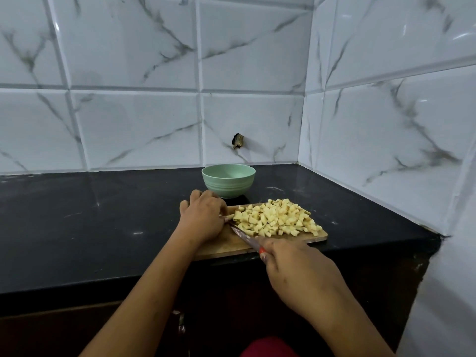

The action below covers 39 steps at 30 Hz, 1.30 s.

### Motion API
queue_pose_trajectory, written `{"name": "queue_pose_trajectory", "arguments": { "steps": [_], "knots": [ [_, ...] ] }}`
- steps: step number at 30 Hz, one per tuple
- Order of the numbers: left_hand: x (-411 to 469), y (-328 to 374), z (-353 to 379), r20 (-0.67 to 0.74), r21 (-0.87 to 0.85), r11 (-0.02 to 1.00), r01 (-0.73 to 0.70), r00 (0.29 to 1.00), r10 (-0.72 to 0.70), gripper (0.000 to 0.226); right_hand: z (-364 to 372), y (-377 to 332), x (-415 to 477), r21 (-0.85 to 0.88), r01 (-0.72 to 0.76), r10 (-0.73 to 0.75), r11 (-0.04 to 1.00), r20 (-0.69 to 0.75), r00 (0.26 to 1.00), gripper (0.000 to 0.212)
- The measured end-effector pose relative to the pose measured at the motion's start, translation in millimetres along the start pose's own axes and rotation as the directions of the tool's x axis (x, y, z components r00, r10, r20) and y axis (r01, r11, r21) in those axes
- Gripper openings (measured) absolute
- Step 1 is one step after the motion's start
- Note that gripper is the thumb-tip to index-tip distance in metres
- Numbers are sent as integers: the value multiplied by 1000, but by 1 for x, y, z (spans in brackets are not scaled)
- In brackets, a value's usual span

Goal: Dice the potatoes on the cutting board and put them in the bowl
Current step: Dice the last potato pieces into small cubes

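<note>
While our left hand [203, 217] is curling its fingers down on what seems the last piece [228, 217] of potato at the left part of the cutting board [219, 247], our right hand [296, 269] is wrapping around the red handle of the knife [242, 235], and the blade is lying just beside those fingers, so a slip is risking a cut. The potato cubes [278, 219] are piling up to the board's right edge and may be rolling onto the counter [103, 228]. The bowl [228, 180] is waiting behind the board, seemingly empty.

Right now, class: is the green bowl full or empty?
Looks empty: the bowl shows bare inside; potato dice lie heaped on the cutting board.
</note>
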<state>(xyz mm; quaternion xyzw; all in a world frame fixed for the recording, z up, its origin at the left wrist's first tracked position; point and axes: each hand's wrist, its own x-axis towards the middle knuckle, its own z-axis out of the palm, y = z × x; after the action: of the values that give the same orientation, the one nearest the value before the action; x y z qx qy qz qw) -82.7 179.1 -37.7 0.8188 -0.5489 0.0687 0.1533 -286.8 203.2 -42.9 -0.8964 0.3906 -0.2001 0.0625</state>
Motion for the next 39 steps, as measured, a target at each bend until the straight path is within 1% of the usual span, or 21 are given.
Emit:
{"name": "queue_pose_trajectory", "arguments": {
  "steps": [2,4,7,10,12,15,20,24,27,31,34,39],
  "knots": [
    [-1,1,1,-23,11,1000,-7,1000,7,23,-1,1,1,-10,-5,5,1000,0,1000,39],
    [-6,2,1,-50,-17,1000,0,999,-1,23,0,2,1,-9,-2,2,1000,-2,1000,39],
    [-18,3,-5,-127,-94,995,42,990,-54,22,6,2,4,-1,-4,4,1000,-14,1000,36],
    [-37,4,-8,-180,-106,991,77,979,-96,19,12,1,11,2,-25,25,1000,-23,999,37],
    [-47,5,-6,-166,-105,991,79,981,-95,18,13,0,14,14,-26,27,1000,-41,999,39],
    [-52,7,-1,-152,-166,984,70,984,-96,18,11,-2,16,29,-17,19,999,-78,997,41],
    [-50,7,0,-185,-198,978,67,977,-105,20,8,-3,10,42,-21,25,999,-105,994,44],
    [-52,7,3,-240,-213,975,68,963,-120,19,13,-5,10,-19,-32,31,999,-81,996,49],
    [-53,5,5,-244,-206,976,64,963,-115,20,18,-7,12,-68,-32,27,997,-69,997,56],
    [-51,3,4,-218,-204,977,61,970,-106,21,18,-4,14,-98,-36,29,995,-73,997,57],
    [-53,3,2,-206,-194,978,69,972,-110,21,21,-2,11,-125,5,-15,992,-86,996,58],
    [-59,8,6,-262,-192,978,76,957,-126,18,19,4,17,-158,44,-54,986,-61,997,55]
  ]
}}
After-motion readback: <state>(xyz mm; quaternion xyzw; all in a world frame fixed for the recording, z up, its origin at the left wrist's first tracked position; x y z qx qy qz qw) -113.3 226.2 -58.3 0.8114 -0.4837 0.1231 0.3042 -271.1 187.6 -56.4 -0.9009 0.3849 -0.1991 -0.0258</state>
